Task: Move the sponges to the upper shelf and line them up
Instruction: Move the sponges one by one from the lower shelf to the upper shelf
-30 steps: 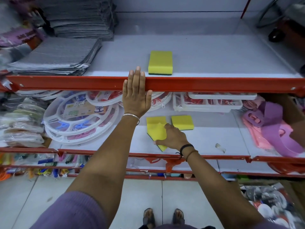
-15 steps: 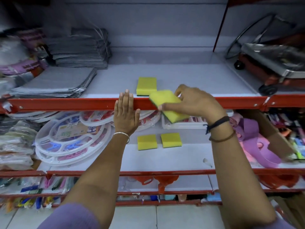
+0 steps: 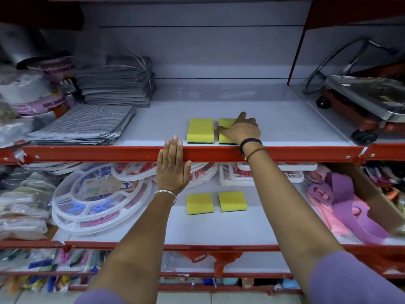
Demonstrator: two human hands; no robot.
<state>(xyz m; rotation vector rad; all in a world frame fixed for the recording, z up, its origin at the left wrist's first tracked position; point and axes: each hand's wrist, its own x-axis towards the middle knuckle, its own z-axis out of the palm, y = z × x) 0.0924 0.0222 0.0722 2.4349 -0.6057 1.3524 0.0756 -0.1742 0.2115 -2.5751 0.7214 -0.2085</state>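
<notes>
On the upper shelf point(image 3: 285, 119), the right hand point(image 3: 241, 129) grips a yellow sponge point(image 3: 225, 123), half hiding it, just beside another sponge point(image 3: 200, 130). Folded grey cloths point(image 3: 87, 126) lie well left. The left hand point(image 3: 173, 170) rests flat, fingers together, on the shelf's red rail point(image 3: 109, 152); two sponges point(image 3: 199, 203) lie on the shelf below.

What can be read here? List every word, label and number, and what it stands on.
Purple printed bands on the wrapped packs at left: lettering, too blurred to read.
Beige card label on the round white plastic hangers: print too small to read.
Yellow rectangular sponges: no text.
Nothing legible anywhere.
</notes>
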